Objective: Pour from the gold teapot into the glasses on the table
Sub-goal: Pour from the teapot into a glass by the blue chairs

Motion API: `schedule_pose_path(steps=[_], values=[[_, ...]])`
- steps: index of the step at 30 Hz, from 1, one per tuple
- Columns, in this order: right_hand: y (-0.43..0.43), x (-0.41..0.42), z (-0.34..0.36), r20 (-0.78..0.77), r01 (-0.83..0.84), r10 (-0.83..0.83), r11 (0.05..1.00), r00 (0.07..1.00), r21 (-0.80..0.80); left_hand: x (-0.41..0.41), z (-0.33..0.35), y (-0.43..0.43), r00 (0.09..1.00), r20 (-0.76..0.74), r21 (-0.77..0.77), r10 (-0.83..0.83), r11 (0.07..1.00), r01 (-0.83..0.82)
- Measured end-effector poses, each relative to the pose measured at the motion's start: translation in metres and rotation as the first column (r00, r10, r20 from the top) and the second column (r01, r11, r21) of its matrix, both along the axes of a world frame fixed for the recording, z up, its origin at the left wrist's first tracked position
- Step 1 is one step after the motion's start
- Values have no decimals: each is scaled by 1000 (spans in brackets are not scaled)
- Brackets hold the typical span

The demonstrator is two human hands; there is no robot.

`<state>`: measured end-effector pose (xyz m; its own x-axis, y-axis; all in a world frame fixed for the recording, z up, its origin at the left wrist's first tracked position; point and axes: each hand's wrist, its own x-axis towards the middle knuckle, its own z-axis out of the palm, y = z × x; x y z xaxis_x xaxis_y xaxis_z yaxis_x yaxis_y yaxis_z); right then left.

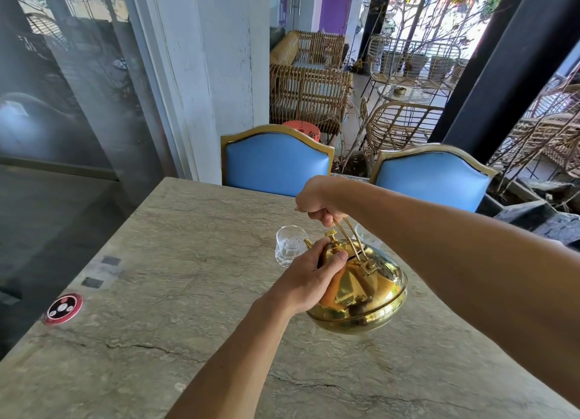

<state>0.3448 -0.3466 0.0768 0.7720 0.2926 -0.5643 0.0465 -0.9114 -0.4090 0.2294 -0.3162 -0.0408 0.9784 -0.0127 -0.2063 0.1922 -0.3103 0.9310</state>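
At the left edge of the table (188, 230), a red call button (62, 308) shows icons but no writing I can read. One glass (288, 246) stands just left of the spout (308, 243), which points into it. My left hand (310, 277) curls over the lid (345, 249). The gold teapot (367, 299) hangs tilted from my right hand (317, 199), which is clenched on the handle (348, 233). A second glass (365, 235), mostly hidden, seems to stand behind.

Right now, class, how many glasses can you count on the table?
2. The left glass stands by the spout of the gold teapot; the right glass shows behind its handle, partly hidden by the right arm. Others may hide behind that arm.
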Motion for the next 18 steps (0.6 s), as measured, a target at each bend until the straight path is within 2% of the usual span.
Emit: schedule_pose_path(steps=[7, 18], values=[[-3, -3, 2, 2, 33, -33, 999, 999, 33, 1, -1, 2, 1000, -7, 27, -7, 1000, 7], [-20, -15, 10, 31, 111, -120, 972, 992, 205, -3, 9, 4, 999, -12, 112, -49, 992, 50]])
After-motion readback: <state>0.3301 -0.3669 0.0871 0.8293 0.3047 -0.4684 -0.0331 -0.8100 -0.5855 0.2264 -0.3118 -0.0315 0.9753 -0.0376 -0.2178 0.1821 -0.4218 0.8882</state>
